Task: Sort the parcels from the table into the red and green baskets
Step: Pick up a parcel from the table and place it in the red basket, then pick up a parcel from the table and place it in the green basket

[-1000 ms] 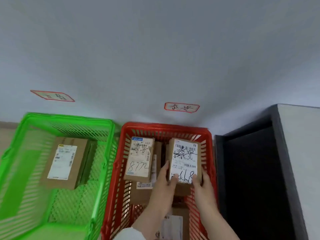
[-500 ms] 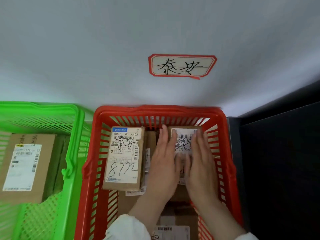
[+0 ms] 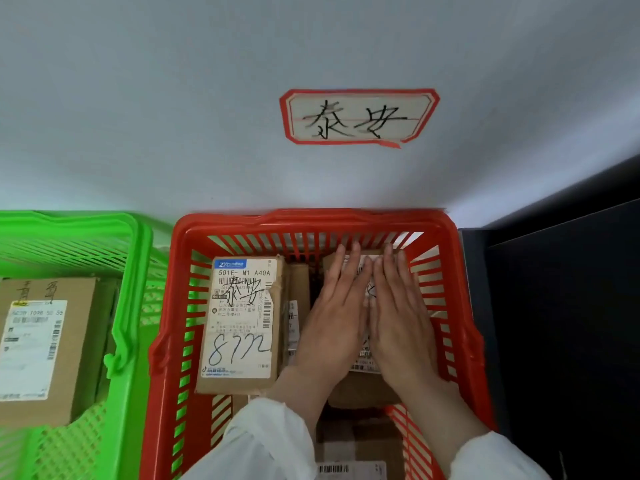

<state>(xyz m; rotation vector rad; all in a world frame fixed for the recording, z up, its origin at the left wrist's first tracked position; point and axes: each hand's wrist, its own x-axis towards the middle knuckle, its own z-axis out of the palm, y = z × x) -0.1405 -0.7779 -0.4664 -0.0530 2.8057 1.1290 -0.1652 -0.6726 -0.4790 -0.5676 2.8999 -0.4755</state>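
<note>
Background: pale grey-white wall bearing a red-bordered paper sign [image 3: 358,117] with two handwritten black characters; a dark cabinet [image 3: 571,323] stands at the right edge.

Item 1: red slatted plastic basket [image 3: 311,220], directly below the sign, against the wall.

Item 2: green slatted plastic basket [image 3: 133,306], touching the red basket's left side. It holds one brown cardboard box with a white shipping label [image 3: 45,348].

Item 3: brown cardboard parcel with a white label marked "8772" [image 3: 242,323], lying flat in the left half of the red basket.

Item 4: small brown cardboard parcel [image 3: 360,393], the one being handled, lying flat in the right half of the red basket, on top of other boxes.

Item 5: left hand [image 3: 332,323] and right hand [image 3: 401,323], white-sleeved, side by side. Both lie palm-down on the small parcel, fingers straight and pointing toward the wall, gripping nothing.

Item 6: another labelled box with a barcode [image 3: 349,469], lower in the red basket, at the bottom edge of view.
</note>
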